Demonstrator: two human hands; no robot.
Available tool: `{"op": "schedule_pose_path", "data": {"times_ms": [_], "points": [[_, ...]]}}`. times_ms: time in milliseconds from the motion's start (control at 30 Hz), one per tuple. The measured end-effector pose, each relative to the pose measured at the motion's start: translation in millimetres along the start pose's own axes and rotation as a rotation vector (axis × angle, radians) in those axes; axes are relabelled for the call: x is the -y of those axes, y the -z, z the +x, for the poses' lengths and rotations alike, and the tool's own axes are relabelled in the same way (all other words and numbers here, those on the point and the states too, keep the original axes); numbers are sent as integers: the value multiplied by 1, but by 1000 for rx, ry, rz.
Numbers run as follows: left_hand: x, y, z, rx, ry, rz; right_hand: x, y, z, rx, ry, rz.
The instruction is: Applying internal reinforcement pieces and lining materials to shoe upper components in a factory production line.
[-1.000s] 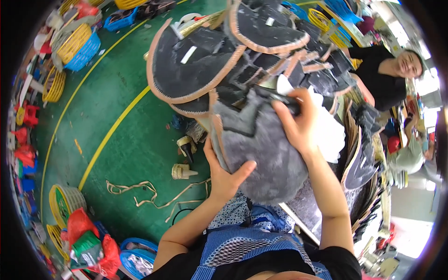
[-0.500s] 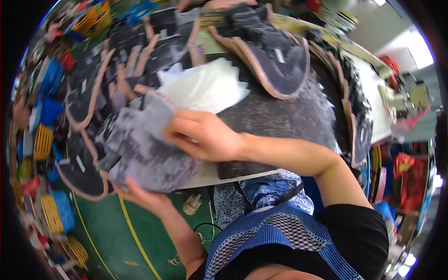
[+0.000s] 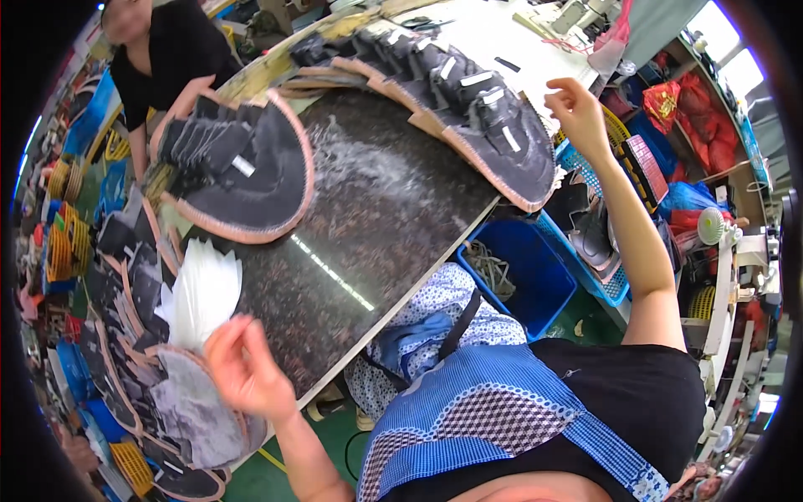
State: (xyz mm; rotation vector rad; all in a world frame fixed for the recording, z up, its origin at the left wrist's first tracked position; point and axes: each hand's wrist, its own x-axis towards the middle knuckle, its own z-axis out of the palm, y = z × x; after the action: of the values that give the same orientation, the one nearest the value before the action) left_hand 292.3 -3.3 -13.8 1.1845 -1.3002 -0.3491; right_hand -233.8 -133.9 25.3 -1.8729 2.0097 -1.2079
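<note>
My left hand (image 3: 248,370) is raised at the table's near left, fingers loosely curled with nothing visible in them. Beside it lie a grey fluffy piece (image 3: 194,410) with a pinkish edge and a fanned stack of white sheets (image 3: 205,289). My right hand (image 3: 579,117) is lifted at the far right, open and slightly bent, near a row of overlapping dark shoe-upper pieces (image 3: 493,138) with pinkish-beige edging. A similar U-shaped dark piece (image 3: 259,188) with a white label rests at the left of the dark speckled tabletop (image 3: 368,243).
A person in black (image 3: 171,58) stands across the table at the far left, one hand near the U-shaped piece. More dark pieces (image 3: 125,309) heap at the left edge. A blue bin (image 3: 535,276) and a light-blue basket (image 3: 615,284) stand to the right, below table height.
The grey fluffy piece has left my hands and lies at the left. My right hand has swung far right, and the view has turned rightward. The other person has come into view.
</note>
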Motion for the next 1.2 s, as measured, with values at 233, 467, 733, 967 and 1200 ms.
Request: {"op": "schedule_pose_path", "data": {"times_ms": [233,467,733,967,1200], "points": [[-37,-173,22,567,73,-255,-14,-35,39,383,531,-222],[-64,-214,27,498,-330,-209,110,29,18,701,418,-81],[-58,-70,19,410,99,-94,219,-95,-7,927,505,493],[1,60,-5,286,51,732,333,-252,-39,1077,895,415],[17,120,-11,179,88,1238,412,-381,-116,700,1317,242]]}}
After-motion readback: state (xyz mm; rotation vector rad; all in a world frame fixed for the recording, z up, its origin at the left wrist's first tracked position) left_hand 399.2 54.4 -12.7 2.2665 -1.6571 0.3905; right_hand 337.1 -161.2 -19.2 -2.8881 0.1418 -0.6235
